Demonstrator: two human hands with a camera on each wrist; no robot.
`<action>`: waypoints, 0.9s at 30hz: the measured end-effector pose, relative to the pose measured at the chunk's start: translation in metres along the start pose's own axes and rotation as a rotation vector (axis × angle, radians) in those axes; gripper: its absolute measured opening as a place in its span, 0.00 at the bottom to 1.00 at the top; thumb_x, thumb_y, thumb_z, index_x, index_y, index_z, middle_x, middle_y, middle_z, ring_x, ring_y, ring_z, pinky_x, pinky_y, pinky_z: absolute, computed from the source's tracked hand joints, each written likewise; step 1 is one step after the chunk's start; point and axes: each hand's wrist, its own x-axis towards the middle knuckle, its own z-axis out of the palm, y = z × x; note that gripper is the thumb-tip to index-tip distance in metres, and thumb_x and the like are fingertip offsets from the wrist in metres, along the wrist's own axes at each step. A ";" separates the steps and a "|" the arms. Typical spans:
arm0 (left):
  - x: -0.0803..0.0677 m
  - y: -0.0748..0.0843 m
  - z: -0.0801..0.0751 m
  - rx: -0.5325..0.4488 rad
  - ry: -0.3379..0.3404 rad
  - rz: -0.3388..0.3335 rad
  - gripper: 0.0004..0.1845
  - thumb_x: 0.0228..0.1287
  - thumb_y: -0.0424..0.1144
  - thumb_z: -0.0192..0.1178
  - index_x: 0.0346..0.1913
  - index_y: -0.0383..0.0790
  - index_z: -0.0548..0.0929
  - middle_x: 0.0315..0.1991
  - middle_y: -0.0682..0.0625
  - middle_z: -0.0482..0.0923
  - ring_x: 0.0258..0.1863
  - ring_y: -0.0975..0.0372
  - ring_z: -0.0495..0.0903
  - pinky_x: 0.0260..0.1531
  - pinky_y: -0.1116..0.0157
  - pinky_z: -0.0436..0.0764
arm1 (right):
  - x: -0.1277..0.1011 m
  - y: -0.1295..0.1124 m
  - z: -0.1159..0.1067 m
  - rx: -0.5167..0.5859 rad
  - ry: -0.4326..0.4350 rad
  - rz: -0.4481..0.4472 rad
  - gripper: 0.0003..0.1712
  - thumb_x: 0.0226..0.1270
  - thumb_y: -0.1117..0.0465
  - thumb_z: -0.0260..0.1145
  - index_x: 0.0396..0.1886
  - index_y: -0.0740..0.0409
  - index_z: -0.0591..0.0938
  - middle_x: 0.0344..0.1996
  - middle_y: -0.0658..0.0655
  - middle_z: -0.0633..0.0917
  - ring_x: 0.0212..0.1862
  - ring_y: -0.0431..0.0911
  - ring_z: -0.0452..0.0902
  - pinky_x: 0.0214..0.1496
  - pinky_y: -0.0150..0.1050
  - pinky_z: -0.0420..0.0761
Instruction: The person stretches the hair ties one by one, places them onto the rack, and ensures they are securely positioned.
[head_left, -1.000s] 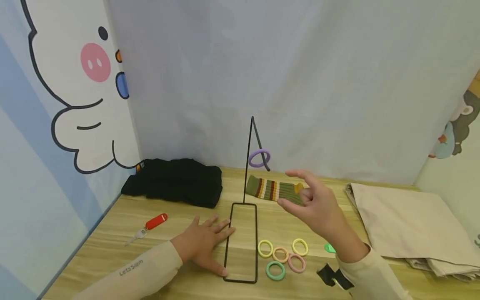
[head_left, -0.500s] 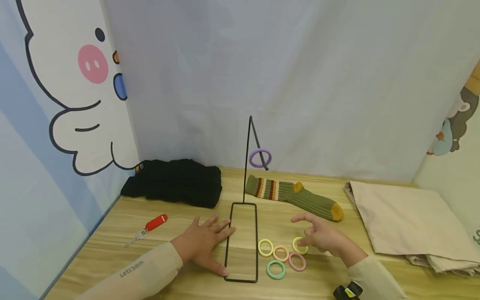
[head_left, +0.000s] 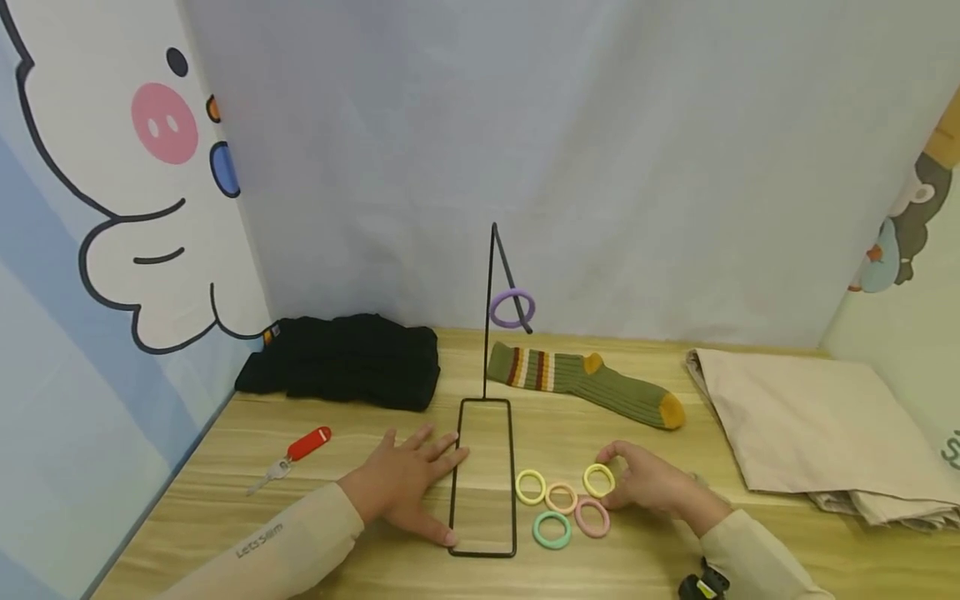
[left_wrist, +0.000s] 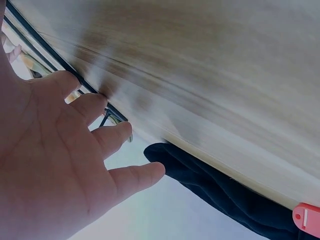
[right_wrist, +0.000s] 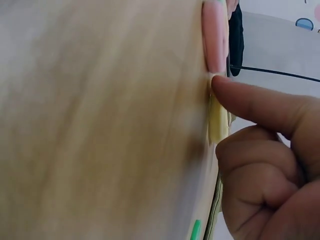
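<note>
My left hand (head_left: 402, 479) lies with fingers spread on the base of a black wire stand (head_left: 513, 475), fingertips and thumb touching its left bar. A purple ring (head_left: 492, 310) hangs on the stand's sloping arm. At the right, my right hand (head_left: 648, 483) pinches a yellow ring (head_left: 587, 482) across its rim between thumb and index finger; the ring is still at table level. In the right wrist view the thumb meets one edge of this yellow ring (right_wrist: 217, 120). Close by lie another yellow ring (head_left: 519, 487), an orange ring (head_left: 550, 497), a pink ring (head_left: 604, 525) and a green ring (head_left: 552, 543).
A green striped sock (head_left: 622, 396) lies behind the rings. Black folded cloth (head_left: 345, 362) sits at the back left, with a key on a red tag (head_left: 306, 444) before it. Beige folded cloth (head_left: 802, 425) is at the right. A green piece (right_wrist: 196, 230) shows near the right hand.
My right hand has come down from beside the stand's arm to the right yellow ring, its thumb and index finger closing on it. The left hand stays on the base.
</note>
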 end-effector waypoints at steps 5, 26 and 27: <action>0.000 0.000 0.001 0.000 0.019 0.014 0.57 0.38 0.80 0.52 0.72 0.58 0.53 0.73 0.53 0.51 0.72 0.48 0.49 0.59 0.35 0.53 | 0.001 0.001 0.004 -0.079 0.020 -0.029 0.22 0.48 0.72 0.68 0.45 0.66 0.71 0.16 0.48 0.66 0.18 0.39 0.59 0.22 0.30 0.63; -0.001 0.002 0.000 -0.007 0.003 -0.002 0.57 0.38 0.80 0.52 0.72 0.58 0.52 0.73 0.53 0.50 0.72 0.49 0.48 0.60 0.35 0.53 | -0.034 -0.070 0.003 -0.221 0.051 -0.284 0.22 0.65 0.61 0.61 0.56 0.59 0.67 0.10 0.43 0.58 0.11 0.34 0.49 0.15 0.29 0.60; -0.001 0.002 0.000 -0.007 0.003 -0.004 0.57 0.38 0.80 0.52 0.72 0.58 0.52 0.73 0.53 0.50 0.72 0.49 0.48 0.60 0.35 0.53 | -0.038 -0.080 0.004 -0.221 0.065 -0.333 0.21 0.65 0.60 0.61 0.56 0.59 0.68 0.10 0.43 0.58 0.11 0.34 0.49 0.15 0.30 0.61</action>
